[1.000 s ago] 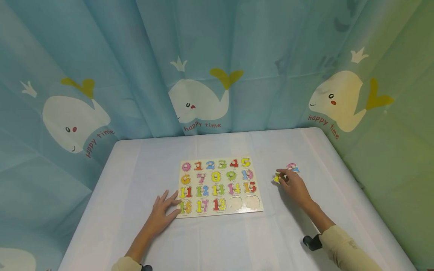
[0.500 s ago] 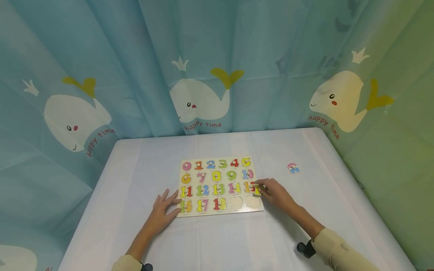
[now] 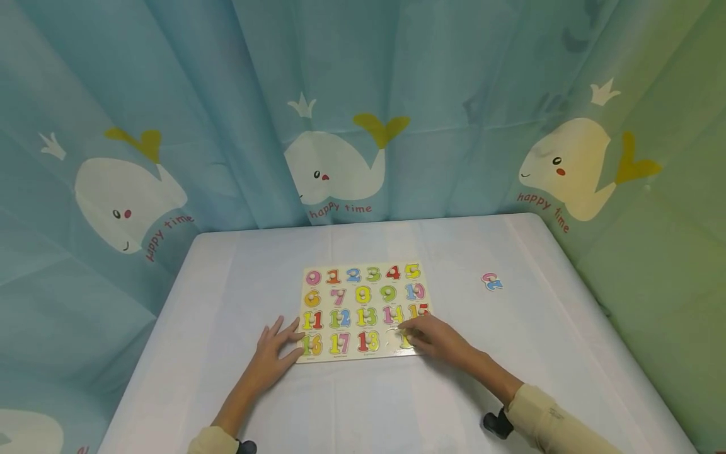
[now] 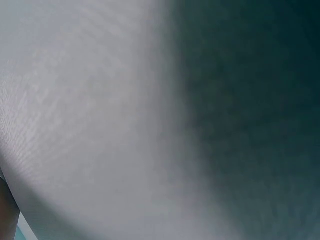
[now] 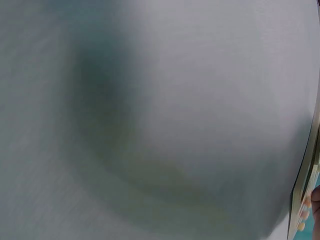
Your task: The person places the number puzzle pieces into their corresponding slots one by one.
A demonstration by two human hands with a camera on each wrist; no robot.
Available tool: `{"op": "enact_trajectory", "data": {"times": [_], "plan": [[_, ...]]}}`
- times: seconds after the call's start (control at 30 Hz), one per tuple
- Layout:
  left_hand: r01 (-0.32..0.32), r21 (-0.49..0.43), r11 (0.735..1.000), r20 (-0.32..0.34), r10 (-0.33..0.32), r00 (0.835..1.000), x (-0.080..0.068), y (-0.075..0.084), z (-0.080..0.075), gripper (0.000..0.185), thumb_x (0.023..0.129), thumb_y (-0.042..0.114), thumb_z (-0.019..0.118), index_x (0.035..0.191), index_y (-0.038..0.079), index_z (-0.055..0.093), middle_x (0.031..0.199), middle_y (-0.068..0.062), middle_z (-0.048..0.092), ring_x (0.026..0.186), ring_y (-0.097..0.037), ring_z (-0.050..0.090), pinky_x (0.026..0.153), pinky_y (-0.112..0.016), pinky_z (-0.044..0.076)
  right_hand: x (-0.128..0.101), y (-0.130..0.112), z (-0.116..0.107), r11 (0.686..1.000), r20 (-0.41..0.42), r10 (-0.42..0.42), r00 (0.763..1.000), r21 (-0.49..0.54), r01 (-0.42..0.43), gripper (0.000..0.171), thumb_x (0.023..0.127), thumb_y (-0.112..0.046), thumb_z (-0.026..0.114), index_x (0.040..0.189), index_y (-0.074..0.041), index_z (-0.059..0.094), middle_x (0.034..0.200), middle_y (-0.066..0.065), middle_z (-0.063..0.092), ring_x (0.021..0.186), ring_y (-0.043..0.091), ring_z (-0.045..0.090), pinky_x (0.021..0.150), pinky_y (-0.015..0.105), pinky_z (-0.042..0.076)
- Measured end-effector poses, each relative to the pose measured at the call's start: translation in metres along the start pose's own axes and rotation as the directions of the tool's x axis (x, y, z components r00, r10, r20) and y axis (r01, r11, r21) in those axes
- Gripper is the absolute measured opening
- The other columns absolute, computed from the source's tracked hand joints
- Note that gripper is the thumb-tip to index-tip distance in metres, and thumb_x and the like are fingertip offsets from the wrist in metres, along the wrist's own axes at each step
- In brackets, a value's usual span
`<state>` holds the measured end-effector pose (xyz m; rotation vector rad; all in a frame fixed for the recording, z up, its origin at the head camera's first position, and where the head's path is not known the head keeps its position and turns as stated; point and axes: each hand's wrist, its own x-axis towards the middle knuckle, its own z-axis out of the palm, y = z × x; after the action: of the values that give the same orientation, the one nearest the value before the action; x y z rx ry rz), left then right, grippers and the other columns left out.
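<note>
Number piece (image 3: 405, 340), yellow as far as I can tell, is pinched under the fingertips of the right hand (image 3: 433, 339) right over the bottom row of the puzzle board (image 3: 363, 312), in the slot just past the 18. Honestly the fingers cover most of it, so I can't say if it's already dropped in or only sitting on the rim of the cutout. The left hand (image 3: 274, 353) lies flat with fingers spread, touching the board's lower left corner by the 16, which is a good idea since it keeps the board from sliding on the surface (image 3: 227, 284). To do this bit well I'd keep the piece level, line its outline up with the cutout before pressing, and give it a tiny wiggle instead of forcing one edge down, or it may tip and jam. Watch the neighbouring 15 so it doesn't get nudged. One more pink and blue piece (image 3: 491, 281) sits well apart on the right side of the surface. Wrist views just show blurry cloth, no help there.
</note>
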<state>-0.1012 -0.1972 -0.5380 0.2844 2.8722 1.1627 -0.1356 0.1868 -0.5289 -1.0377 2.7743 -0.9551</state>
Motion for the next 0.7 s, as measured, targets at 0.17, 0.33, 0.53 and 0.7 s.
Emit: {"op": "enact_trajectory", "data": {"times": [0.17,0.33,0.53,0.7], "plan": [[0.01,-0.004,1.0,0.008,-0.01,1.0,0.0,0.0009,-0.0002,0.028,0.084,0.024,0.071,0.11,0.015,0.068,0.142,-0.002,0.044,0.139,-0.035,0.018,0.111,-0.054,0.002,0.0056,-0.0055,0.0039,1.0,0.02,0.008,1.0,0.009,-0.008,0.032,0.082,-0.007,0.072,0.113,-0.009,0.064,0.096,-0.005,0.062,0.086,0.009,0.053,0.077,0.026,0.049],[0.019,-0.009,1.0,0.017,-0.019,1.0,-0.0002,0.0025,-0.0014,0.028,0.084,0.025,0.071,0.11,0.015,0.068,0.143,-0.003,0.043,0.139,-0.034,0.017,0.111,-0.053,0.001,0.0076,-0.0075,0.0054,1.0,0.013,-0.001,1.0,0.011,0.001,0.033,0.082,-0.007,0.072,0.114,-0.01,0.063,0.099,-0.005,0.063,0.088,0.009,0.054,0.079,0.027,0.049],[-0.001,-0.005,1.0,-0.005,0.001,1.0,0.0004,-0.0001,0.0008,0.027,0.083,0.025,0.071,0.108,0.014,0.068,0.141,-0.004,0.045,0.138,-0.036,0.019,0.111,-0.054,0.002,0.0061,-0.0064,0.0063,0.995,-0.001,0.014,1.0,0.101,-0.014,0.033,0.083,-0.006,0.071,0.114,-0.011,0.063,0.099,-0.006,0.062,0.088,0.009,0.054,0.079,0.027,0.05],[0.01,-0.007,1.0,0.004,-0.01,1.0,0.001,-0.0013,0.0023,0.027,0.084,0.024,0.071,0.109,0.015,0.068,0.142,-0.002,0.044,0.139,-0.034,0.018,0.112,-0.052,0.001,0.0075,-0.0084,0.0074,0.99,0.015,0.032,0.999,0.133,-0.034,0.033,0.084,-0.01,0.071,0.116,-0.011,0.063,0.099,-0.008,0.061,0.087,0.008,0.052,0.078,0.026,0.05]]}}
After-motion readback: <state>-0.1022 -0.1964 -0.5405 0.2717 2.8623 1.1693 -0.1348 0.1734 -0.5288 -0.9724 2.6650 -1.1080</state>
